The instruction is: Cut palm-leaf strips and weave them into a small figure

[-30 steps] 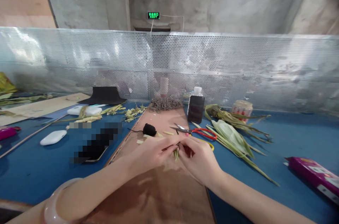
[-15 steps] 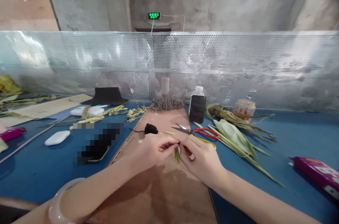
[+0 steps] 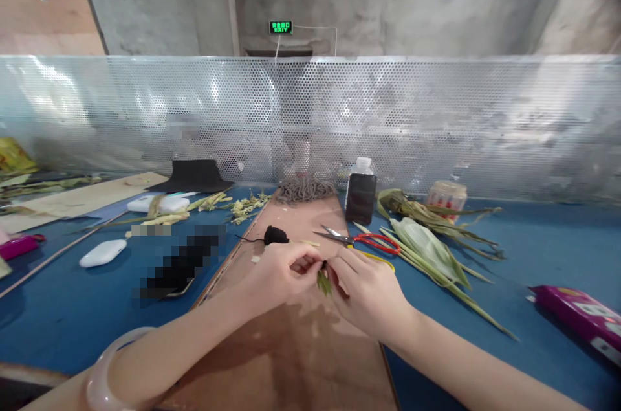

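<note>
Both hands pinch a small green leaf piece over the brown board, mid-bench.

The leaf piece (image 3: 323, 281) hangs between the fingertips, just above the board (image 3: 301, 340); left hand (image 3: 284, 272) is clenched on its upper end, right hand (image 3: 369, 291) pinches it from the other side, fingertips touching. Judged step: fine working of the piece at its top, possibly folding or binding; too small to tell which. Any next move would call for small fingertip motion, both wrists low and steady. The black thread ball (image 3: 275, 235) lies just beyond the left hand, scissors (image 3: 361, 241) just beyond the right, blades pointing left. Leaf stalks (image 3: 427, 249) lie to the right on the blue bench (image 3: 533, 249). Open board toward the person; mesh screen (image 3: 436, 120) closes the far edge.
</note>
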### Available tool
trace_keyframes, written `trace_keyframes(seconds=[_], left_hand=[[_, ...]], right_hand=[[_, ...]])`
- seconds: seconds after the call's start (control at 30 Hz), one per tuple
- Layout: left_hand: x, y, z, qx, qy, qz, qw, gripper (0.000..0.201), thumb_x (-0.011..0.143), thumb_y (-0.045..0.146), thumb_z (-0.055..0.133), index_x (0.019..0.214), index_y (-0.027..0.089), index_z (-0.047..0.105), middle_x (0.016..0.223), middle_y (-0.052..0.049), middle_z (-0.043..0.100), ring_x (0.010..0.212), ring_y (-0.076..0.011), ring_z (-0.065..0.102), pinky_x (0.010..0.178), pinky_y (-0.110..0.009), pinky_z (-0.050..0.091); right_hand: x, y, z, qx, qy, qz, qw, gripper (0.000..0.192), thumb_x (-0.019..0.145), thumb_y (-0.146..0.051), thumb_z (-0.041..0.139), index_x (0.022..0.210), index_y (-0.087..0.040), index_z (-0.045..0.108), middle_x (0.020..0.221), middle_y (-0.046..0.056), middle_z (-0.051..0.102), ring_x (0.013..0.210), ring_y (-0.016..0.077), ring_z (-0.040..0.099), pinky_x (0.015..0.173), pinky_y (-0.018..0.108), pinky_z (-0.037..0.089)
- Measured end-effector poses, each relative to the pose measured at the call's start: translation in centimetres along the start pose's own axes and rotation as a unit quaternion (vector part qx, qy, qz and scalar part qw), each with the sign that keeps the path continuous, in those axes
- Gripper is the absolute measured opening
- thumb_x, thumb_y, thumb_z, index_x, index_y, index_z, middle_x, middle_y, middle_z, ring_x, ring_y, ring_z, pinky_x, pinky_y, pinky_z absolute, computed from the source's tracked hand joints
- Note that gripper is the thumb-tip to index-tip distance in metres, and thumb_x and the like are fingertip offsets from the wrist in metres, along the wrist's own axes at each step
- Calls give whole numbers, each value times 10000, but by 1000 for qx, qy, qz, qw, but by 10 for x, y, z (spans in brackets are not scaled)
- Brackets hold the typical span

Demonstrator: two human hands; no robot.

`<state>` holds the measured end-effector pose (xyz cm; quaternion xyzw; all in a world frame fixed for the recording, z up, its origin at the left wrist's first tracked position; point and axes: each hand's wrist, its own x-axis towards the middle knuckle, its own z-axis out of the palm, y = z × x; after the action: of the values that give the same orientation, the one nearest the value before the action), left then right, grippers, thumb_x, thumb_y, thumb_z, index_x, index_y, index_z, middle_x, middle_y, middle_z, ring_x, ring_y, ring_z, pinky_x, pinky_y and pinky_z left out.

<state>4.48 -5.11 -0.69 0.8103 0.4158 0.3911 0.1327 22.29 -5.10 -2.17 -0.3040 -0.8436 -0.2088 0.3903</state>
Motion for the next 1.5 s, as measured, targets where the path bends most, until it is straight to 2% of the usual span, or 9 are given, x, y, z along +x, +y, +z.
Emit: trace_keyframes(seconds=[0.3,0.5,0.63,0.9,1.1,1.27,1.5], left_hand=[[2,-4,2,-103,-50,-48,992,156,754,215,530,840,125,624,749,-47,674,672,-125,621,631,-231,509],[2,-6,3,-140,-63,-72,986,129,749,236,555,812,129,593,741,-43,662,676,-132,622,637,-250,516],[1,-9,3,-145,-74,-72,984,112,762,240,548,800,139,576,729,-33,648,686,-132,622,645,-254,513],[1,-11,4,-158,-59,-75,983,107,761,240,566,801,144,543,717,-24,619,674,-125,614,636,-252,511],[1,-8,2,-183,-62,-60,979,108,766,203,561,852,152,520,754,-29,631,708,-130,631,662,-257,522],[1,-10,1,-196,-73,-32,977,107,784,198,545,878,148,550,813,-48,660,743,-133,641,701,-271,534],[0,-11,1,-185,-84,-49,978,144,780,223,566,886,140,616,847,-65,692,751,-142,653,716,-273,539]], right_hand=[[2,2,-3,62,-23,25,997,194,827,-135,419,696,-166,558,631,17,543,549,113,477,498,234,285],[1,7,-2,109,-43,23,993,176,833,-138,432,711,-166,555,638,19,532,558,110,462,505,220,308],[0,11,-1,138,-70,17,988,162,839,-134,438,722,-166,546,651,21,527,584,115,464,533,220,328],[1,15,-1,184,-80,11,980,156,847,-127,439,734,-166,539,650,13,498,577,108,435,531,215,317],[2,18,0,231,-98,22,968,141,834,-100,451,803,-163,573,704,20,537,563,94,441,530,200,337],[3,17,1,274,-105,72,953,152,834,-110,460,798,-169,596,712,21,579,574,94,481,529,192,362],[7,14,-2,352,-141,188,906,168,822,-159,488,686,-164,586,624,-8,583,522,82,481,498,185,372]])
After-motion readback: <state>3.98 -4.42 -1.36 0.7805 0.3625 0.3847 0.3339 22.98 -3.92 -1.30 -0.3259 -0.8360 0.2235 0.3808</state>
